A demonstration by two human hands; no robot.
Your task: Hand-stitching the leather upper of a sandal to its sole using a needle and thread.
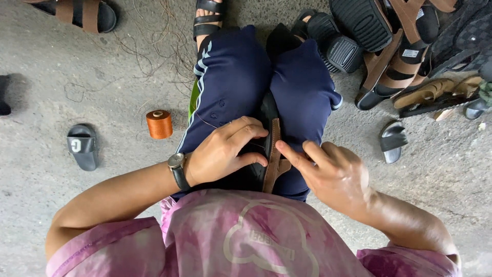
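A black sandal with a brown strap (273, 154) stands on edge, clamped between my knees in dark blue trousers. My left hand (225, 149), with a wristwatch on the wrist, curls over the sandal's left side and grips it, thumb and fingers closed near the strap. A thin thread runs from that hand across my left thigh. My right hand (328, 172) rests on the sandal's right side, its index finger pressing against the brown strap, the other fingers bent loosely.
An orange spool of thread (159, 124) stands on the concrete floor to the left. Loose sandals lie about: a grey slide (83, 146) at left, a pile of black and brown sandals (389, 46) at top right, another grey slide (393, 139).
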